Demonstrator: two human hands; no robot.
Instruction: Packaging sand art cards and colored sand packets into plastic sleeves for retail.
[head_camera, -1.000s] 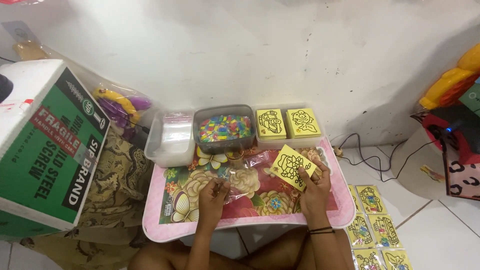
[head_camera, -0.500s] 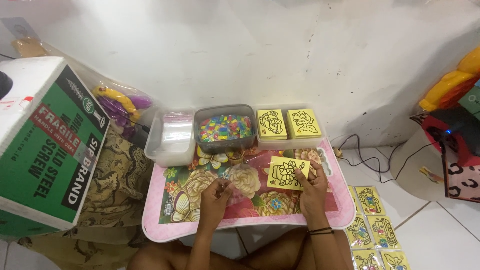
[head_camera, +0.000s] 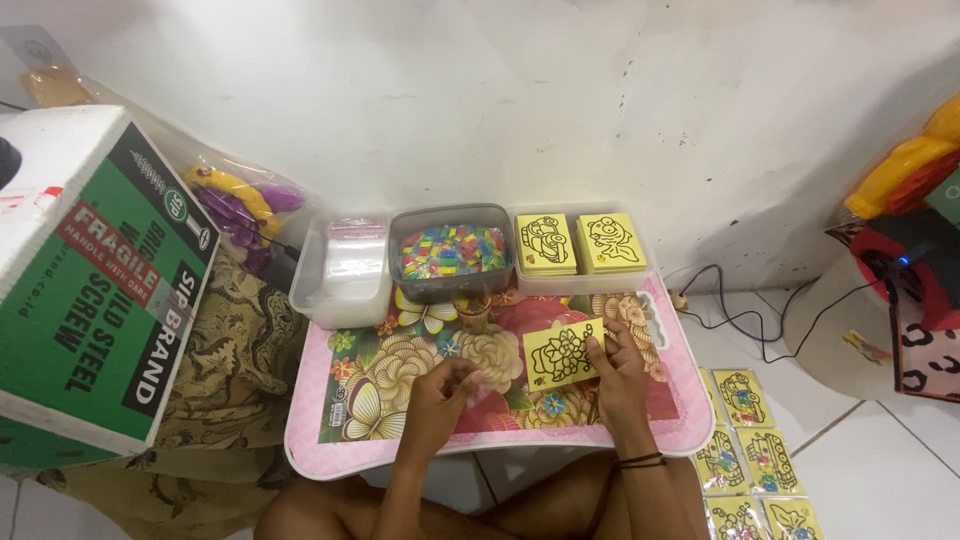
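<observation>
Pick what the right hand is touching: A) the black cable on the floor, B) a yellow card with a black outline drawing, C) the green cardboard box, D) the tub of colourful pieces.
B: the right hand rests its fingers on the yellow card lying on the floral table.

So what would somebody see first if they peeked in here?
Probably the yellow picture card under the right hand on the flowery pink table. Behind it sits a tub of colourful bits, and a big green and white box stands at the left.
</observation>
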